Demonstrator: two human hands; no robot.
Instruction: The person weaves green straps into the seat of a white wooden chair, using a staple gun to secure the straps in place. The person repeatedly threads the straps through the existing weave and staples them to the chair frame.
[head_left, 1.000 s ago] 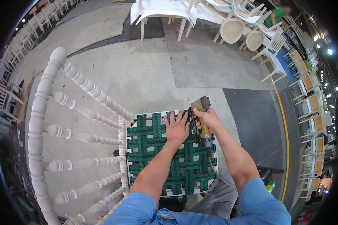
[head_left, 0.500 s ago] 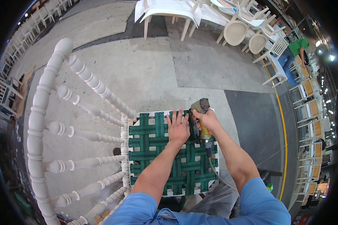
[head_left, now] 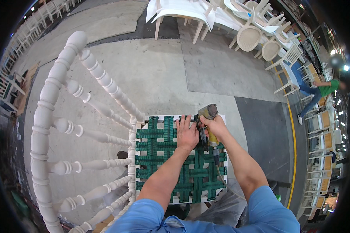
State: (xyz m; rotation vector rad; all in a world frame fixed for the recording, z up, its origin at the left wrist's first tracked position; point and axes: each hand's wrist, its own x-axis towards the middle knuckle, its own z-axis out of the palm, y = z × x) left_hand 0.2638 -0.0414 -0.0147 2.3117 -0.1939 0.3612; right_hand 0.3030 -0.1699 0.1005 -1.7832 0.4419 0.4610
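Note:
A white chair with turned spindles lies in front of me, its seat frame [head_left: 142, 126] facing up. Green webbing straps [head_left: 154, 159] are woven across that seat. My left hand [head_left: 187, 136] lies flat on the webbing near the far edge, fingers stretched and slightly apart. In my right hand [head_left: 217, 128] is a yellow and grey pneumatic staple gun [head_left: 209, 112], gripped by its handle. Its dark nose and magazine rest over the webbing, just right of my left fingers. Where the nose meets the frame is hidden. An air hose [head_left: 223, 176] runs from the handle toward me.
The chair's spindled back [head_left: 42, 128] stretches off to the left. White tables [head_left: 181, 8] and stacked pale chairs [head_left: 249, 38] stand at the far side. Beyond a yellow floor line [head_left: 293, 139], a person in green [head_left: 327, 88] is beside a row of chairs [head_left: 323, 134].
The view has shifted slightly, moving the scene a little rightward. Both hands and the staple gun keep nearly the same place on the seat. The person in green has straightened and moved right.

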